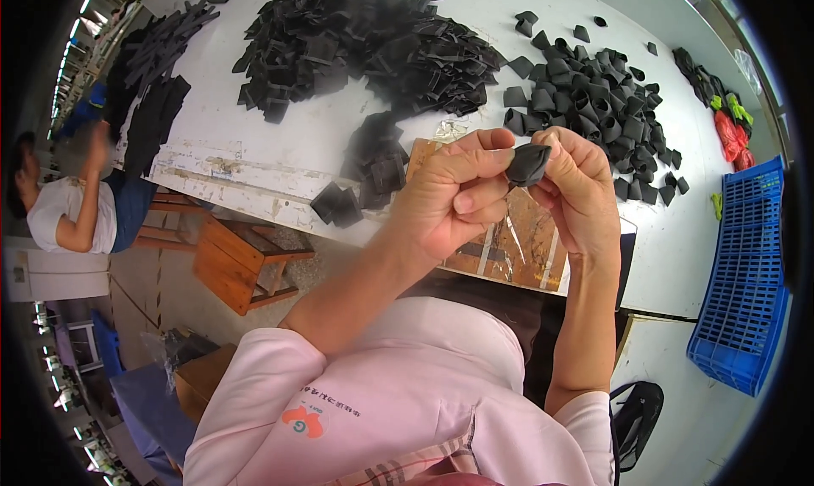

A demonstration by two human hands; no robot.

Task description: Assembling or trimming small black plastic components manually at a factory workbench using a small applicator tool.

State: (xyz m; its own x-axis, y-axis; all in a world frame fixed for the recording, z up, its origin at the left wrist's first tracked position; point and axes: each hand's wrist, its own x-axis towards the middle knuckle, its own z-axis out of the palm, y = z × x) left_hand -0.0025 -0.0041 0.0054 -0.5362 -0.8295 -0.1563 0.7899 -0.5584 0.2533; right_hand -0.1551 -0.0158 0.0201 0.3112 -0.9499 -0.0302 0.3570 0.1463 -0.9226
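Note:
A small black fabric piece [529, 164], folded into a cup-like shape, is pinched between both hands above the table's near edge. My left hand [465, 181] grips its left side with thumb and fingers. On the other side, my right hand [578, 176] pinches the upper right edge. Beneath my hands lies a worn brown board [526, 240]. A few flat black fabric pieces [373, 168] lie left of my left hand. Beyond my right hand spreads a pile of rolled, cup-shaped black pieces [598, 100].
A large heap of flat black pieces [365, 45] covers the far middle of the white table [280, 159]. Long black strips [161, 79] lie at far left. A blue plastic basket [742, 274] stands right. A wooden stool [242, 265] and another person [76, 210] are at left.

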